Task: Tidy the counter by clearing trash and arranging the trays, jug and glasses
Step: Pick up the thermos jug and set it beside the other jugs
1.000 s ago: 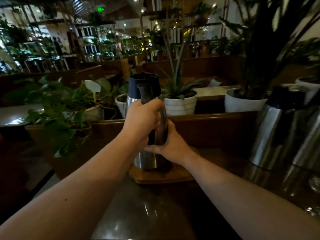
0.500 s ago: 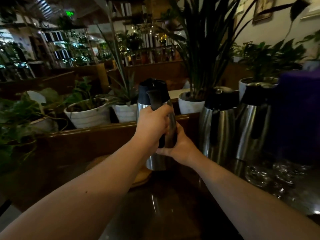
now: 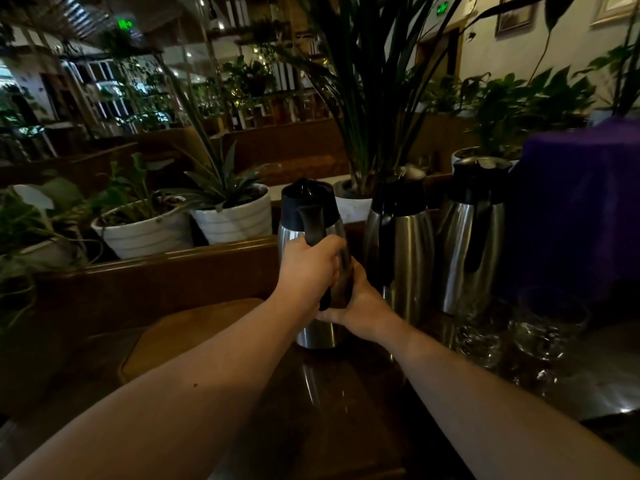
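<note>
Stainless steel with a black plastic lid and handle, the tall insulated jug (image 3: 311, 237) stood upright on the dark glossy wooden counter (image 3: 346, 410), its base just past the right edge of a flat light-brown wooden tray (image 3: 194, 337); whether base and tray touched could not be told. The left hand (image 3: 308, 271) was wrapped tight around the black handle, fingers curled closed on it. The right hand (image 3: 360, 303) was pressed against the lower right side of the steel body, its fingers cupped around the metal and partly hidden behind the jug. Both bare forearms reached in from the bottom of the view.

Just to the right stood a second steel jug with a black top (image 3: 398, 244), and beyond it a third of the same kind (image 3: 474, 233), both upright and close together. Clear drinking glasses (image 3: 547, 327) sat on the counter in front of the third jug, blurred in the dim light. A purple cloth-covered shape (image 3: 581, 209) rose at the far right. Behind a brown wooden ledge (image 3: 173, 265), white ribbed ceramic pots (image 3: 235, 216) held green leafy plants.
</note>
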